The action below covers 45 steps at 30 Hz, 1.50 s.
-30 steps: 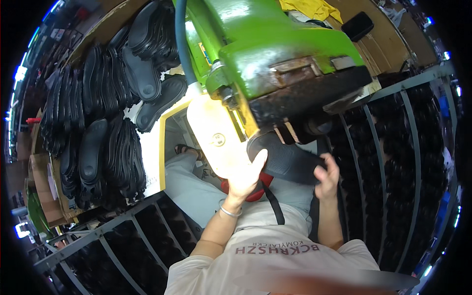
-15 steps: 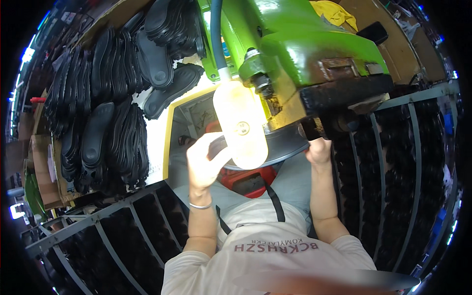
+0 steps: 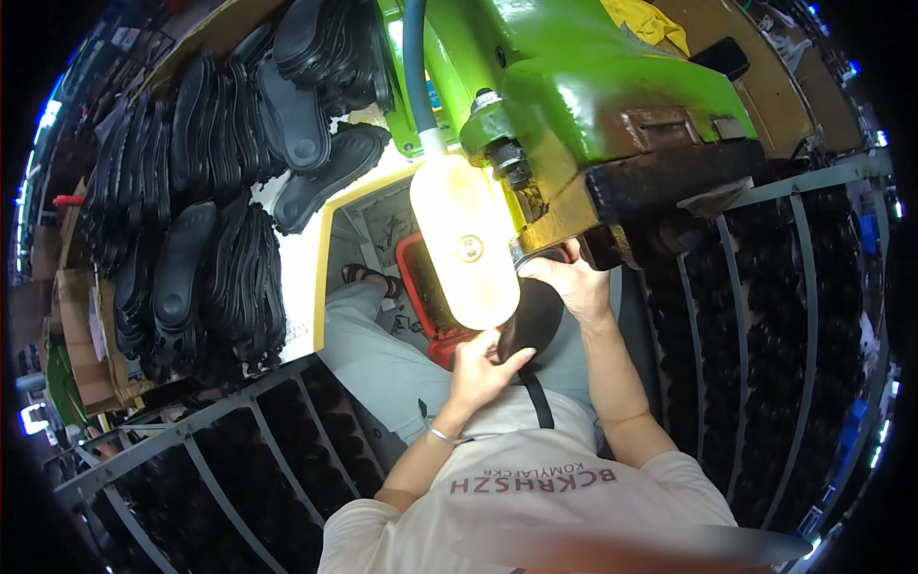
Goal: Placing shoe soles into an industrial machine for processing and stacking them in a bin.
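Note:
Between my two hands is a black shoe sole (image 3: 537,323), tilted under the head of a green machine (image 3: 612,105). My left hand (image 3: 481,371) grips its near end, thumb along the edge. The far end is pinched by my right hand (image 3: 577,279), right beside the machine's metal working part (image 3: 559,225). A bright, elongated lamp (image 3: 469,244) hangs just left of the sole and hides part of it and some left fingertips.
Stacks of black soles (image 3: 196,258) lie on the lit table at the left. Metal racks (image 3: 158,459) with dark pieces flank both sides. A red bin (image 3: 413,277) stands below, near my sandalled foot (image 3: 373,279). A yellow cloth (image 3: 650,24) lies behind the machine.
The sole has turned from lying crosswise to pointing toward me. My left hand moved nearer and to the right; my right hand moved left, toward the machine's working part.

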Available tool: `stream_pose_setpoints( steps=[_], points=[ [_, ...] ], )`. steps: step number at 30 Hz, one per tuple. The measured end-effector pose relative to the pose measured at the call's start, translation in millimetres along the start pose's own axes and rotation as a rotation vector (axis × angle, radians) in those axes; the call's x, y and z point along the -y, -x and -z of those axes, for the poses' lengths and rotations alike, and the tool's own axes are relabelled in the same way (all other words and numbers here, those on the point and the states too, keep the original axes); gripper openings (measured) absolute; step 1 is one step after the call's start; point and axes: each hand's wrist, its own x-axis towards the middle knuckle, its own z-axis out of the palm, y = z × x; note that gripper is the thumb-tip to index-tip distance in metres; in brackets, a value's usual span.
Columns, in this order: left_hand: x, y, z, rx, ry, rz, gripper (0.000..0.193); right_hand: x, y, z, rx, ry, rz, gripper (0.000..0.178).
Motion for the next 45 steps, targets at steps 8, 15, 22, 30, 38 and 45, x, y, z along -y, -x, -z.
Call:
stream_pose_setpoints(
  steps=[8,15,22,30,38,45],
  points=[
    [-83,-102,98,-0.621,-0.042,-0.465,0.046,54,6,117,-0.698,0.433,0.388,0.026],
    [-105,-205,196,-1.122,-0.928,-0.493,0.088,29,-64,229,-0.963,0.076,0.388,0.053],
    [-80,-181,257,-1.044,-0.525,-0.764,0.039,11,-103,270,-1.114,0.271,0.01,0.056],
    [-111,-3,170,-0.888,-0.261,-0.715,0.048,0,-37,186,-0.642,0.471,-0.098,0.053],
    [-50,-32,43,-0.01,0.688,-0.323,0.058,-46,96,57,0.199,-0.173,-0.507,0.052],
    [-90,-49,-13,0.048,0.007,-0.184,0.022,-33,122,18,-0.129,-0.405,-0.476,0.047]
  ],
)
